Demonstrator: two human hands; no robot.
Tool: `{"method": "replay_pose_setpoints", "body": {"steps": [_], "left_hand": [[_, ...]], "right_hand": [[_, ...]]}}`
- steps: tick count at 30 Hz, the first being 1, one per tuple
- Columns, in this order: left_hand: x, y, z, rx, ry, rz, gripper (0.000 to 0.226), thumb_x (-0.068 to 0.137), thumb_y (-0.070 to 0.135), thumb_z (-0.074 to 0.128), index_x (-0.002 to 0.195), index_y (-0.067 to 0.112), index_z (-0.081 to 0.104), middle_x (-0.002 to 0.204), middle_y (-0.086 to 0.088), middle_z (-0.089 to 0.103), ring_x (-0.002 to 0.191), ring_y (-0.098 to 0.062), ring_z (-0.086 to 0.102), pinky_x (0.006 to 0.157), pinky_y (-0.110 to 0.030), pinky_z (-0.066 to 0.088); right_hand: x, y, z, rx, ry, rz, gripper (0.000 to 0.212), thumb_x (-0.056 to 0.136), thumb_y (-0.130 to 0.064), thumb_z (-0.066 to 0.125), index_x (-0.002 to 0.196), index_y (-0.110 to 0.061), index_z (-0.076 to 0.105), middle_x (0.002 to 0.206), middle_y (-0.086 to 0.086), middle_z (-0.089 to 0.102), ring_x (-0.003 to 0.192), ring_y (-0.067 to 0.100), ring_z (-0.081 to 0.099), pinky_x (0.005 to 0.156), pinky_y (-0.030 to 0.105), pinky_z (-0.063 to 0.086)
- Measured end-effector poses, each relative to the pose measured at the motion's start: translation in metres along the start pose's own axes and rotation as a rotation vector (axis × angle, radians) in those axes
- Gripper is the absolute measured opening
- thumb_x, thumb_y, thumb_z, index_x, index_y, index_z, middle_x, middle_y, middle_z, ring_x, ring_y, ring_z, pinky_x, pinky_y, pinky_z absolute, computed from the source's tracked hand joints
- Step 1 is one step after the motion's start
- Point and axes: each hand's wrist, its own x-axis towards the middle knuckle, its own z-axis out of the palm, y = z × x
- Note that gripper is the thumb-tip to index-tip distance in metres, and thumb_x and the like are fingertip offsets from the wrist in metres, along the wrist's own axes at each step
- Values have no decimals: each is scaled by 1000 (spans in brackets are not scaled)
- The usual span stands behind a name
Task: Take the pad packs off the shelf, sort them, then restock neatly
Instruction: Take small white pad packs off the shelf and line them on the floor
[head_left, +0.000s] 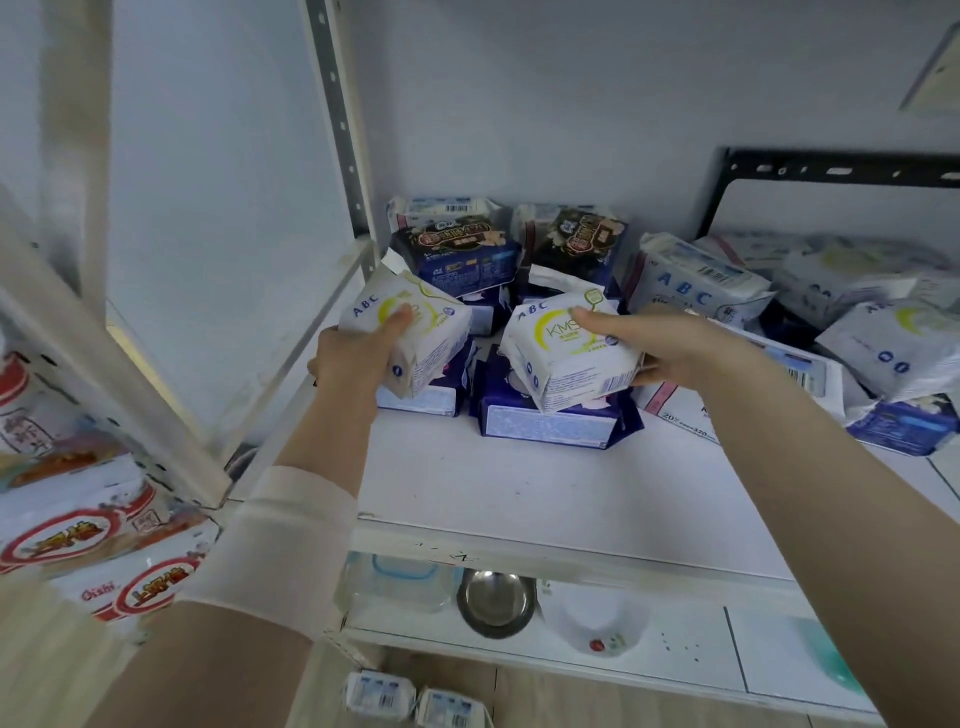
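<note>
White shelf (519, 483) holds many pad packs against the wall. Left hand (358, 353) grips 1 white pack (415, 332) above a blue pack (421, 400). Right hand (654, 343) grips another white pack (566, 353) resting on a dark blue pack (545, 426).

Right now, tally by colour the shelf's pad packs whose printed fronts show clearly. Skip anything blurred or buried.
White packs with yellow-green mark: 3, one in the left hand, one in the right hand, one far right.
Black packs with gold print: 2, at the back.
White pack with blue lettering only: 1.
Total: 6. The blurred rear-right heap and half-hidden navy packs are left out.
</note>
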Motion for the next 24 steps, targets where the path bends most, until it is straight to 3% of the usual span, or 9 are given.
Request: {"method": "replay_pose_setpoints", "body": {"steps": [2,9,13,15,17,21,24], "left_hand": [[-5,2,-2,-53,-55,11,115,13,71,78,114,20,61,107,-4,67,98,-23,64,85,-42,55],[-35,6,-11,-253,-233,67,78,48,38,85,116,11,59,108,-3,69,98,-19,67,85,-37,55],[-48,5,-17,-294,-352,103,51,72,24,79,118,11,58,110,-3,68,99,-17,67,81,-34,54],[-57,4,-18,-299,-389,112,40,78,19,74,113,11,57,105,-2,69,88,-15,68,69,-32,54],[-67,2,-18,-276,-423,123,32,79,18,73,106,15,55,96,0,69,75,-13,67,63,-34,50],[-90,-2,-17,-267,-459,134,44,79,15,72,118,10,52,106,-3,67,85,-15,67,75,-40,52],[-110,-4,-13,-245,-497,177,27,82,12,69,105,14,57,103,0,67,91,-15,66,86,-46,51]], "right_hand": [[-7,1,2,30,23,-21,52,72,-48,71,110,-14,64,101,0,71,93,14,65,66,28,50],[-41,9,5,213,17,-67,33,72,-38,73,96,-16,67,88,-2,74,76,11,68,61,24,53],[-62,24,7,346,13,-98,56,58,-32,74,109,-11,65,105,4,71,89,15,67,72,28,54],[-73,34,9,390,6,-125,58,60,-29,72,113,-10,63,109,6,69,94,16,67,78,29,54],[-85,46,10,418,-8,-146,56,62,-27,69,116,-11,62,109,4,69,90,13,68,71,25,56],[-107,71,10,415,-35,-157,68,59,-31,74,121,-9,58,111,6,69,97,17,67,75,26,55],[-122,91,5,406,-37,-191,99,34,-46,90,120,-8,58,111,7,69,102,20,66,78,29,56]]}}
